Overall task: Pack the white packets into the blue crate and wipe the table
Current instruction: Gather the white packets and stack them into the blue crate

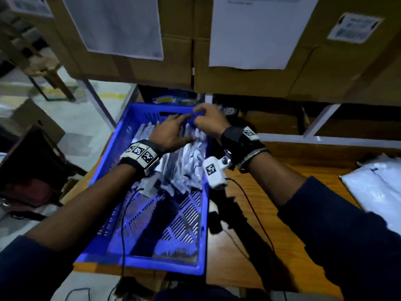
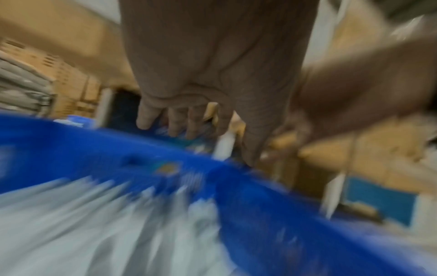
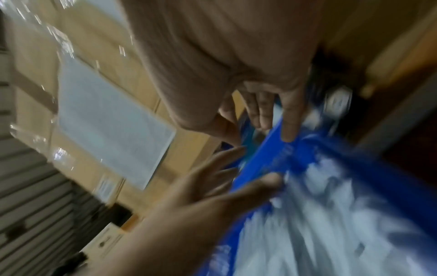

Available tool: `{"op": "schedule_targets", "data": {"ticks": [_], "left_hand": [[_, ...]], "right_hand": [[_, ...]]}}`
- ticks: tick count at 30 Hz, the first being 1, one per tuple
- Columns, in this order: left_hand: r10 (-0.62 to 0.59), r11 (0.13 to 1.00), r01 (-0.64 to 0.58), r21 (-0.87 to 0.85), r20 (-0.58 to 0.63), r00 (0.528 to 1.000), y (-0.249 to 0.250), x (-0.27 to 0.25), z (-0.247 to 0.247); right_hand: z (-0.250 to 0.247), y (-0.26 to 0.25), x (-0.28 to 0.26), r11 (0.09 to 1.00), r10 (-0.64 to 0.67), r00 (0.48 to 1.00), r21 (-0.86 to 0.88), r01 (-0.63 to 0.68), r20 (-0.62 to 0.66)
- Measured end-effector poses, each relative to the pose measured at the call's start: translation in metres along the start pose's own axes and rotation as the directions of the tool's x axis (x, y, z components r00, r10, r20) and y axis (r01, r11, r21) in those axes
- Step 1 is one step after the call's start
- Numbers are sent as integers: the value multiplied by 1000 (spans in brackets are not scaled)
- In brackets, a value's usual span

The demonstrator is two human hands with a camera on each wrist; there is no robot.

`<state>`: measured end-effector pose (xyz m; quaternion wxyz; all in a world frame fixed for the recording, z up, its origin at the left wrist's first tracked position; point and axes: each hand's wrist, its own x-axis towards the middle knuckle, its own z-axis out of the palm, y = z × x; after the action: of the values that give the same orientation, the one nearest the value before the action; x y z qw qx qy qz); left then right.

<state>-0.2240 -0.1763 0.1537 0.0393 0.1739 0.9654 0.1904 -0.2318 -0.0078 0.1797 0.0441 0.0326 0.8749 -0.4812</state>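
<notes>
A blue crate (image 1: 141, 266) stands at the left end of the wooden table (image 1: 249, 246). White packets (image 1: 188, 161) fill its far half; the near half shows bare slotted floor. My left hand (image 1: 171, 131) lies over the packets, fingers straight and spread toward the far wall. Fingers of my right hand (image 1: 208, 121) rest on the rim at the crate's far right corner, holding nothing that I can see. The wrist views are blurred: the left wrist view shows my left hand (image 2: 189, 121) above the crate (image 2: 94, 158) and packets (image 2: 94, 224). The right wrist view shows my right hand (image 3: 264, 112) touching the crate (image 3: 295, 155).
Larger white plastic bags (image 1: 377, 187) lie at the table's right end. Cardboard boxes (image 1: 238, 61) on a shelf hang over the crate's far side. A tape roll (image 1: 186, 102) sits behind the crate. A dark bag (image 1: 32, 170) stands left of the table. Wrist-camera cables trail across crate and table.
</notes>
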Motion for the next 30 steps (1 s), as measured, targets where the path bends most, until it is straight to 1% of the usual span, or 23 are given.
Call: {"op": "schedule_targets", "data": {"ticks": [1,2,3,4,6,9,10,12,13,15,19,21,23,25,27,30], "left_hand": [[3,1000,-3,18,-25,1000,20,0,-7],[30,999,-30,-14,-49,998,44,5,-10],[47,999,-48,-9,-50,998,55,8,-12],[93,996,-94,-11,-56,994,76,10,-11],[147,988,-148,-48,-20,989,117,17,1],[180,982,-177,-69,45,983,179,37,28],[211,976,-207,-68,58,976,202,45,44],[224,973,-216,-81,119,967,245,58,72],[223,973,-210,-97,150,963,261,61,84],[229,971,-210,-110,209,951,302,69,118],[207,973,-168,-156,286,935,367,70,187],[219,973,-185,-135,304,927,399,67,221],[200,980,-186,-75,332,922,429,63,252],[175,984,-169,-48,366,914,454,60,280],[128,992,-127,-28,380,916,473,55,304],[29,998,-47,39,375,927,508,51,337]], "right_hand": [[-20,10,-6,1000,-1,998,3,1,-56],[-42,24,-11,1000,8,995,-14,-9,-102],[-53,34,-15,999,15,992,-45,-21,-128],[-72,47,-20,997,22,988,-72,-33,-153],[-117,76,-35,988,44,984,-137,-68,-171],[-177,125,-56,976,96,976,-177,-131,-195],[-198,145,-66,973,125,972,-169,-160,-198],[-234,181,-86,968,173,966,-147,-203,-194],[-244,197,-93,965,187,962,-145,-218,-197],[-272,238,-111,955,223,946,-143,-261,-233],[-324,307,-150,927,301,916,-144,-346,-265],[-353,340,-170,912,347,897,-123,-390,-275],[-379,372,-189,897,382,872,-104,-430,-305],[-400,406,-203,876,418,831,-79,-476,-368],[-415,434,-215,833,460,763,-76,-548,-454],[-440,468,-233,752,490,633,-77,-655,-600]]}}
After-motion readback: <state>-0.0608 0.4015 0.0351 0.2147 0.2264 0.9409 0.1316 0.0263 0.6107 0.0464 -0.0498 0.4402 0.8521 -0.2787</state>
